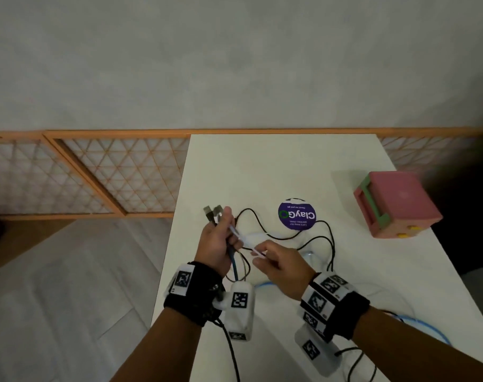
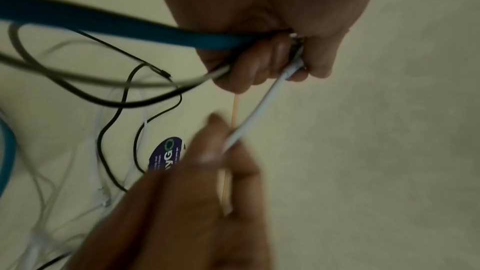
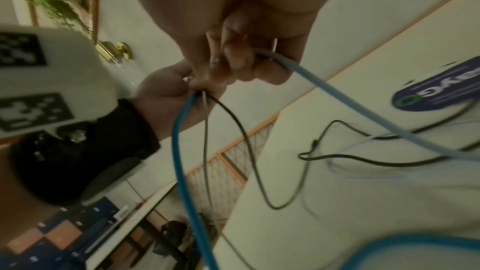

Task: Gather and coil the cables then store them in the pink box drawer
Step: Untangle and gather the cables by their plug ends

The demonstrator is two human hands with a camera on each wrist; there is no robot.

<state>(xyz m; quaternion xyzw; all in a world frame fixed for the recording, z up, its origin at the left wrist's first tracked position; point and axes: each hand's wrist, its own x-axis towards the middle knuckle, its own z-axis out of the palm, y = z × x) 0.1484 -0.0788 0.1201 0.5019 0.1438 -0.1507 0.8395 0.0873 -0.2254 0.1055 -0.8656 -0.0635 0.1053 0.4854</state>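
Observation:
My left hand [image 1: 221,241] grips a bundle of cable ends above the white table [image 1: 276,166]: a blue cable [image 2: 124,26], a grey cable [image 2: 78,79], a black cable [image 1: 262,224] and a white cable [image 2: 262,108]. Metal plugs [image 1: 212,210] stick out above the fist. My right hand [image 1: 276,263] pinches the white cable [image 1: 243,238] a short way from the left fist, and the cable runs taut between both hands. The pale cable [image 3: 337,93] trails from my right fingers over the table. The pink box [image 1: 397,202] stands at the right edge, its drawer pushed in.
A round purple sticker [image 1: 296,215] lies on the table behind the loose black loops. More blue cable [image 1: 427,329] curls near the front right edge. A wooden lattice screen [image 1: 110,175] stands left of the table over the floor.

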